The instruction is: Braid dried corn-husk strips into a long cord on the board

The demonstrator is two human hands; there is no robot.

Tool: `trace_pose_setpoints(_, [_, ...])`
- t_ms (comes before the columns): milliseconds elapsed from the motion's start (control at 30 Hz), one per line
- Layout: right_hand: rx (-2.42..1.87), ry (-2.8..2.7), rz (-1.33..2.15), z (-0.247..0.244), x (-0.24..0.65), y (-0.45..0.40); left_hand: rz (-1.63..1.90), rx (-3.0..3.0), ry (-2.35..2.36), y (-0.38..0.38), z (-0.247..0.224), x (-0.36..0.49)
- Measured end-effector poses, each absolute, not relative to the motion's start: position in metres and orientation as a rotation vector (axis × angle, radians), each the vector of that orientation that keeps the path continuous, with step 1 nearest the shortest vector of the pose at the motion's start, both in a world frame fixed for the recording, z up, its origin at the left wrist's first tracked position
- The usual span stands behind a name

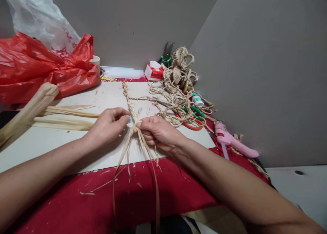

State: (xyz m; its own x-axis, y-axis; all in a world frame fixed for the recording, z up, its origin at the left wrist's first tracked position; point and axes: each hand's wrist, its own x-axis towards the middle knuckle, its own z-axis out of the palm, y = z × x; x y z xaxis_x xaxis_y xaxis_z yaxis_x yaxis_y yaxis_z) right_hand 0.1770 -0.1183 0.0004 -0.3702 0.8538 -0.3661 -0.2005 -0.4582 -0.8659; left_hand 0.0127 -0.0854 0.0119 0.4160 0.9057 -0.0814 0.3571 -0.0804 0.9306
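Note:
A braid of dry straw-coloured fibre (pixel 129 104) runs up the white board, and its loose strands hang over the board's front edge onto red cloth. My right hand (pixel 158 132) pinches the braid's lower end between thumb and fingers, where the strands fan out. Just left of the braid is my left hand (pixel 111 123), its fingers curled and the thumb near the fingertips. Whether a thin strand lies between those fingertips is too small to tell. Dry husk leaves (pixel 65 122) lie on the board, left of my left hand.
Red plastic bag (pixel 46 67) at the back left; tissue box (pixel 154 71) at the back. Coiled braided rope (pixel 176 79) is heaped at the board's right, with scissors with orange and green handles (pixel 196 116) beneath. Pink glue gun (pixel 235 142) at the right edge. Grey panels stand behind.

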Motion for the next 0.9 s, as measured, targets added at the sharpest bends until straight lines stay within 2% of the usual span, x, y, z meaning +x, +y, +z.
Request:
trace_pose_setpoints(167, [-1.106, -1.050, 1.942, -0.001, 0.180, -0.116, 0.473, 1.161, 0.803, -0.090, 0.004, 0.018])
trace_pose_setpoints(333, [-1.121, -1.069, 2.035, 0.005, 0.186, -0.113, 0.413, 0.970, 0.779, -0.089, 0.005, 0.016])
trace_pose_setpoints(900, [-1.074, -1.194, 2.084, -0.002, 0.198, -0.104, 0.445, 1.241, 0.925, -0.083, 0.005, 0.013])
